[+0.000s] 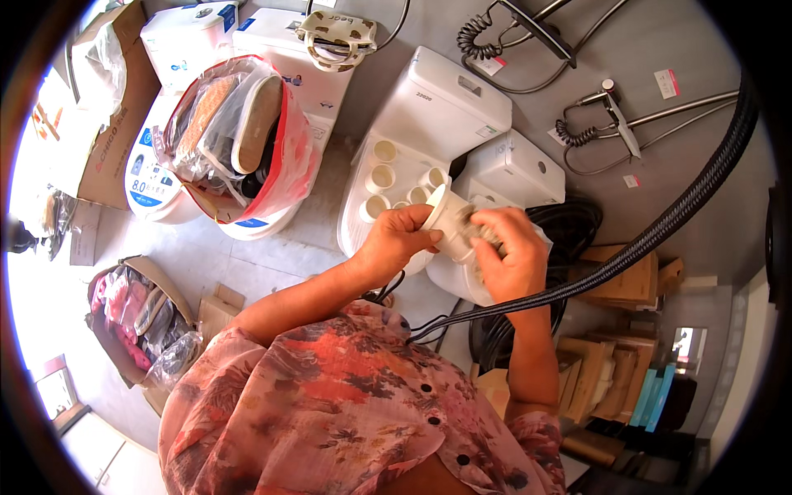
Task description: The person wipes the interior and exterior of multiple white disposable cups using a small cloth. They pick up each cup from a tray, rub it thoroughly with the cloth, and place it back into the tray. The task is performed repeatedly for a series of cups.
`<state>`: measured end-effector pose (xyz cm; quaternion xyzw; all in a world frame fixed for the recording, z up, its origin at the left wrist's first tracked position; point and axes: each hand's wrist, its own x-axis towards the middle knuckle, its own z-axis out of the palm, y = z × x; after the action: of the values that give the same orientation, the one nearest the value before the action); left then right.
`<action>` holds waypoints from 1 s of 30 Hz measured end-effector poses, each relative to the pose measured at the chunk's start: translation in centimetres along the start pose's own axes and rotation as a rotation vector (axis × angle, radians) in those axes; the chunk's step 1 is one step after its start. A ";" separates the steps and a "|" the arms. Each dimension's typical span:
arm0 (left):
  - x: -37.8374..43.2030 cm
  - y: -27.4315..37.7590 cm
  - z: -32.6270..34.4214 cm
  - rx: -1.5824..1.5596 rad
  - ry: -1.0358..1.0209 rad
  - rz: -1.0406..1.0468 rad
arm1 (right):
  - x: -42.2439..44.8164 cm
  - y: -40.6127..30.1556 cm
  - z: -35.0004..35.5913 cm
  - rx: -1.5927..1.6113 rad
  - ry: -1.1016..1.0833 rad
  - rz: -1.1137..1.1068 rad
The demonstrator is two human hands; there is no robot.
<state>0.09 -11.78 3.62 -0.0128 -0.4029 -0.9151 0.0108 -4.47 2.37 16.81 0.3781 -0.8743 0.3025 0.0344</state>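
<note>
My left hand [396, 238] grips the rim of a white cup [447, 218], thumb on the outside, holding it tilted. At the cup's other end, my right hand [515, 250] pinches a greyish, crumbly-looking clump [489, 234] against it; what the clump is made of cannot be told. Beneath my hands, several similar white cups [380, 178] stand on the closed lid of a white toilet [352, 213]. The cups nearest my fingers are partly covered by my left hand and the held cup.
A red-edged plastic bag of shoes [294, 154] rests on toilets at the left. Below it sits an open bag of packaged footwear [139, 266]. A black braided cable [656, 235] crosses the right side. Coiled black hose [572, 216] and cardboard boxes [625, 272] lie to the right.
</note>
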 end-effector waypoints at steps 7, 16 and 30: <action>-0.8 -0.3 0.4 0.081 -0.049 -0.010 | 2.0 0.8 0.5 -0.011 0.049 0.103; -0.8 0.9 -0.2 -0.139 0.018 -0.028 | -1.0 -1.7 2.4 -0.079 -0.020 -0.107; -1.9 1.4 -1.9 -0.156 -0.111 -0.073 | 1.8 8.1 3.4 0.968 -0.260 0.604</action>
<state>2.05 -14.14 3.34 -0.0498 -0.3308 -0.9413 -0.0460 -10.77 3.65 10.51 0.1186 -0.7027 0.6150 -0.3375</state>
